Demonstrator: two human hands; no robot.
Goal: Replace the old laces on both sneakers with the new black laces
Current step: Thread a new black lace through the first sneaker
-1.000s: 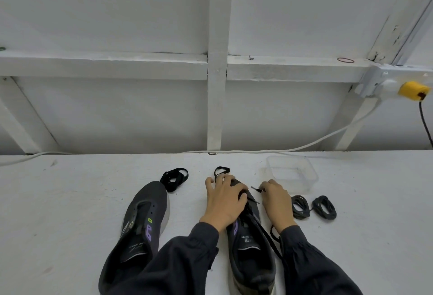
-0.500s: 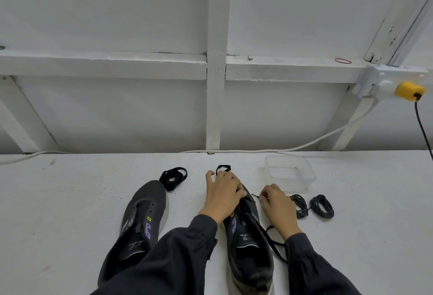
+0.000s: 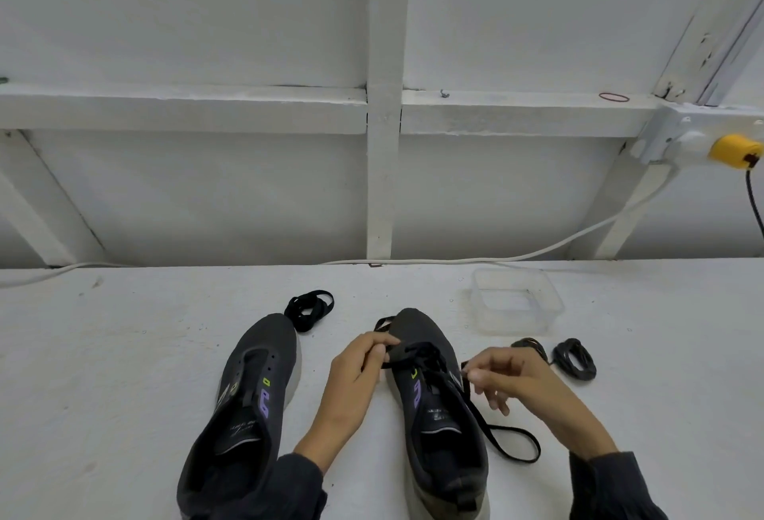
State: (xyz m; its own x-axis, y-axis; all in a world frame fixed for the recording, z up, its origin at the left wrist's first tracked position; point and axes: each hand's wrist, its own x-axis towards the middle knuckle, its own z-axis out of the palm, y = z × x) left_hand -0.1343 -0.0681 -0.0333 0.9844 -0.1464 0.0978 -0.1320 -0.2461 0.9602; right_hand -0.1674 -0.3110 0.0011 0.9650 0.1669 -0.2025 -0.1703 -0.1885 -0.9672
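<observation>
Two dark grey sneakers stand on the white table, toes pointing away from me. The left sneaker point(image 3: 252, 391) has bare eyelets and no lace. A black lace point(image 3: 496, 432) runs through the front eyelets of the right sneaker point(image 3: 438, 416) and loops onto the table at its right. My left hand point(image 3: 355, 375) pinches one lace end at the shoe's left side. My right hand point(image 3: 508, 379) pinches the other end just right of the shoe. A loose black lace point(image 3: 310, 310) lies beyond the left sneaker's toe. Two coiled black laces point(image 3: 574, 357) lie to the right.
A clear plastic tub point(image 3: 516, 304) stands behind the right sneaker. A white cable point(image 3: 454, 260) runs along the table's back edge to a wall socket with a yellow plug point(image 3: 734, 149). White wall framing rises behind the table.
My left hand has come off the right sneaker's toe and drawn back to its left side, pinching the lace. My right hand has moved nearer and to the right, pulling its lace end out.
</observation>
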